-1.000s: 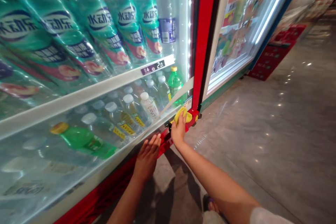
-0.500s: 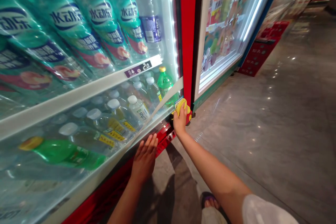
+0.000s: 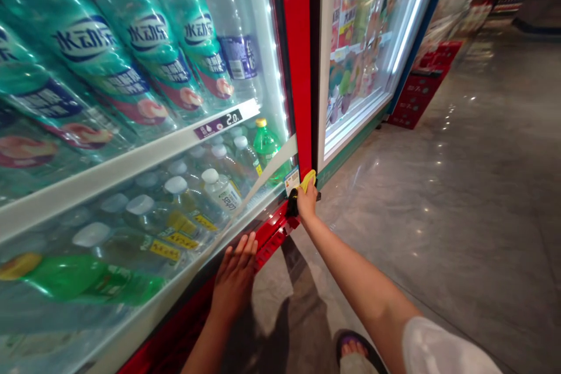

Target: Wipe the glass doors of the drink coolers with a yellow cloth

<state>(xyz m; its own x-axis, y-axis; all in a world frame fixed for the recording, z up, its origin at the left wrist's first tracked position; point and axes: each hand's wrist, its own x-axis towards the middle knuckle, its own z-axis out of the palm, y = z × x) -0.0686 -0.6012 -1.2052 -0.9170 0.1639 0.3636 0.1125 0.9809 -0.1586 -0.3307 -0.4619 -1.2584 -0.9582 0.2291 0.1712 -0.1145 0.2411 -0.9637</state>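
My right hand (image 3: 307, 200) is closed on a yellow cloth (image 3: 308, 180), pressed at the lower right corner of a red-framed drinks cooler (image 3: 298, 70). Beside it are a black hinge part (image 3: 292, 203) and a small label (image 3: 291, 180) on the glass. My left hand (image 3: 236, 272) lies flat with fingers stretched against the cooler's lower edge, holding nothing. Behind the glass, teal-tinted bottles (image 3: 151, 32) stand above a shelf rail (image 3: 131, 155), with clear bottles (image 3: 177, 190) and a green bottle (image 3: 87, 277) below it.
A second lit cooler (image 3: 359, 52) stands to the right, with a red box (image 3: 412, 96) beyond it. The shiny grey floor (image 3: 460, 198) spreads out on the right. My sandalled foot (image 3: 354, 346) shows at the bottom.
My right hand and the yellow cloth have shifted right onto the frame's corner, uncovering the label and more of the black part. My left hand remains flat on the lower edge.
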